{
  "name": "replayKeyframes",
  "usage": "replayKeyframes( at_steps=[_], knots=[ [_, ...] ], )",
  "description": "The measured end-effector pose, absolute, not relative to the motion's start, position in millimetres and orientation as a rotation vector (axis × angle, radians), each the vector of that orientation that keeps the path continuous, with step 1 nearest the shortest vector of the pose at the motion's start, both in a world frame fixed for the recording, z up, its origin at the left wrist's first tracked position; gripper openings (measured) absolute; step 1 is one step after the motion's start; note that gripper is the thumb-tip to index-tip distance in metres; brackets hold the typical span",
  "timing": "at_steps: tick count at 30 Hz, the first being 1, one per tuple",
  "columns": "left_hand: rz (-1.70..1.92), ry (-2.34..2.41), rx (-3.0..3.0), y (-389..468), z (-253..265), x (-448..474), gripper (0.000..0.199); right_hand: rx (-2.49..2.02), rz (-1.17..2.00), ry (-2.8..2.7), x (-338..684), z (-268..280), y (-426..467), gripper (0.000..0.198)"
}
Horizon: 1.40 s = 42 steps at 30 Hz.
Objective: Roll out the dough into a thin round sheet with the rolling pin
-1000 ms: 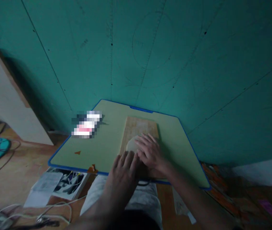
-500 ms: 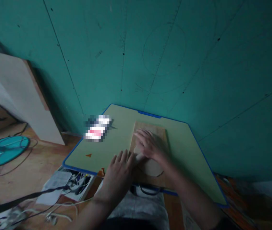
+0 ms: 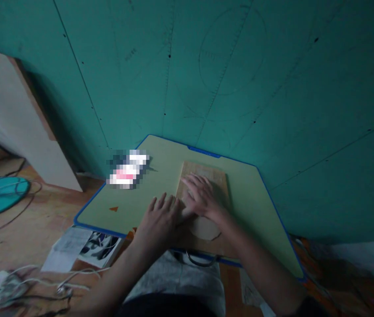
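A pale rolling pin (image 3: 185, 215) lies slantwise across a flat sheet of dough (image 3: 206, 228) on a wooden board (image 3: 195, 243). My left hand (image 3: 161, 218) rests on the pin's left end with its fingers stretched out. Over the pin's other end lies my right hand (image 3: 200, 196), palm down, its fingers extended toward the far side of the board. It hides most of that end and part of the dough. Neither hand's fingers are wrapped round the pin, as far as they show.
The board sits on a small folding table (image 3: 163, 169) with a blue rim, against a green wall (image 3: 134, 88). A pixelated bright object (image 3: 128, 169) lies at the left edge, with an orange triangle (image 3: 113, 208) nearer me. Cables (image 3: 75, 281) and papers (image 3: 66, 248) cover the floor at left.
The camera view has shifted slightly, so the table sits a little higher and further left. My hands stay on the rolling pin, in nearly the same place on the board.
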<state>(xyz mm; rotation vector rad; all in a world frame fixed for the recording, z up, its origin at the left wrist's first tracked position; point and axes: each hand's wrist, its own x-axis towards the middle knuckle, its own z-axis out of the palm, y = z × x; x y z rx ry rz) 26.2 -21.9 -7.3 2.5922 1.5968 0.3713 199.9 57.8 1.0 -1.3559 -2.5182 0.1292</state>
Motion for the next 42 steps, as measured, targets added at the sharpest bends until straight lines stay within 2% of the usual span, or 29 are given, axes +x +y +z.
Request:
replayKeyframes(
  at_steps=[6,9,14,19,27,32,34,37,39,42],
  knots=[
    [0.292,1.613,2.548,9.7,-3.1,9.4,0.038,-1.398,0.255,-2.457,171.2,8.0,100.2,0.043],
    [0.229,1.724,2.552,-4.2,-2.1,17.4,0.046,-1.376,0.212,-2.441,177.1,6.9,91.2,0.043],
    [0.270,1.612,2.661,-52.2,-5.9,52.1,0.057,-1.263,0.107,-2.540,219.9,-4.3,42.6,0.048],
    [0.369,1.598,2.663,-72.5,-14.5,77.0,0.078,-1.195,0.104,-2.605,245.0,-6.7,21.6,0.051],
    [0.288,1.730,2.561,-21.0,-4.0,35.6,0.061,-1.165,0.218,-2.596,191.2,0.0,92.9,0.051],
    [0.174,1.824,2.552,3.9,3.7,10.3,0.042,-1.234,0.254,-2.529,158.3,3.4,125.9,0.046],
    [0.161,1.874,2.539,1.4,0.9,11.5,0.041,-1.255,0.229,-2.492,157.5,4.0,123.9,0.045],
    [0.219,1.899,2.562,-13.1,-9.1,22.9,0.049,-1.288,0.158,-2.443,173.5,0.6,102.3,0.045],
    [0.276,1.824,2.635,-26.4,-16.7,32.0,0.054,-1.306,0.093,-2.413,193.0,-5.4,77.0,0.044],
    [0.370,1.701,2.750,-43.9,-24.1,40.2,0.052,-1.293,-0.037,-2.363,226.3,-16.5,29.9,0.042]
  ],
)
